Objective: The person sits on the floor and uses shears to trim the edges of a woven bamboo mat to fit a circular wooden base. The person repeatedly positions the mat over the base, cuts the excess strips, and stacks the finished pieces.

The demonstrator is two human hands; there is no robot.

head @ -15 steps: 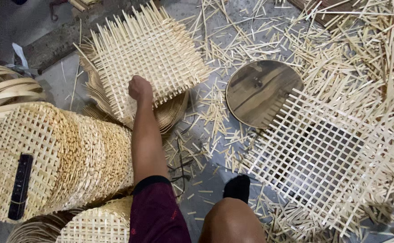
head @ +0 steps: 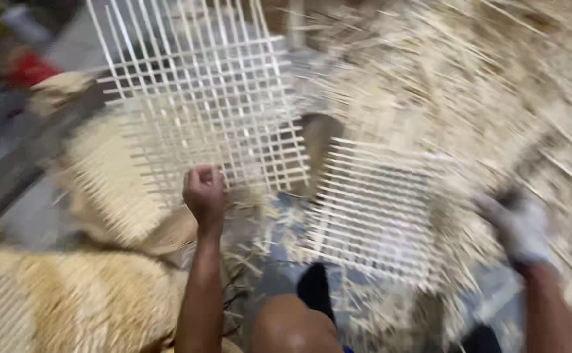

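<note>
My left hand (head: pixel 204 194) grips the lower edge of a woven lattice mat of pale bamboo strips (head: pixel 201 91) and holds it lifted and tilted up in front of me. A second open lattice mat (head: pixel 377 209) lies flat on the floor to the right of it. My right hand (head: pixel 520 225), in a whitish glove, is low at the right by the loose strips, closed around something dark; the blur hides what it is. The whole view is motion-blurred.
A stack of finer woven mats (head: pixel 70 294) lies at the lower left. Loose bamboo strips (head: pixel 469 85) cover the floor at the right and top. A round dark board (head: pixel 319 140) shows partly behind the mats. My knee (head: pixel 292 327) is at bottom centre.
My left hand has raised the lattice mat off the pile and tilted it up. The camera has swung right, and my gloved right hand has come into view.
</note>
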